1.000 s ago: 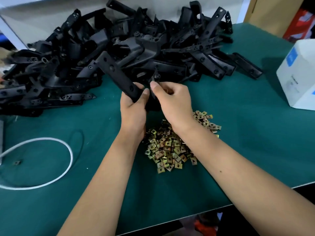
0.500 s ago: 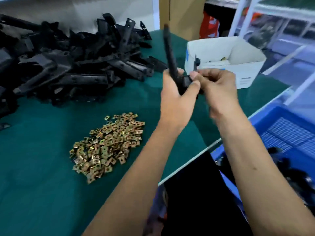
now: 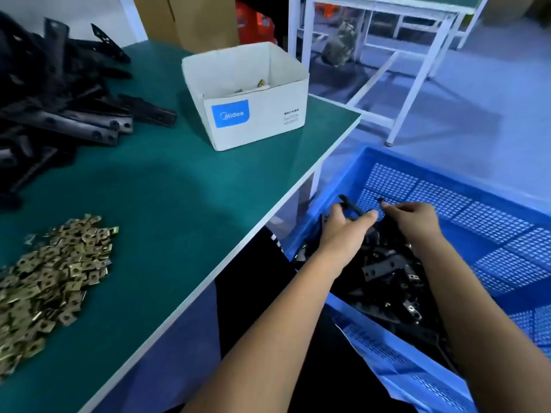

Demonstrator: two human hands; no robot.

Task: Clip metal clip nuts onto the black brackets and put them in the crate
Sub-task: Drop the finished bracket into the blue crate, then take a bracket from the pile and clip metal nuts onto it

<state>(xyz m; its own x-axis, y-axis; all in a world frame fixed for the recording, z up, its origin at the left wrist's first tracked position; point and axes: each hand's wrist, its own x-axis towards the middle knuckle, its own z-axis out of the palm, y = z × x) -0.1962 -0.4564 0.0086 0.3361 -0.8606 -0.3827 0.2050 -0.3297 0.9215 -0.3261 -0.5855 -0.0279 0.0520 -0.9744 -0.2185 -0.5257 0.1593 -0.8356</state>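
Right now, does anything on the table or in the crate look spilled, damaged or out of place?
Nothing stands out. Clip nuts lie heaped on the table; both hands hold a bracket over the blue crate.

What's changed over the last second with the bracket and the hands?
Both hands, left hand and right hand, carried the black bracket from above the table rightward and down over the blue crate, still gripping it. The clip nut pile, the bracket heap and the white box stayed put.
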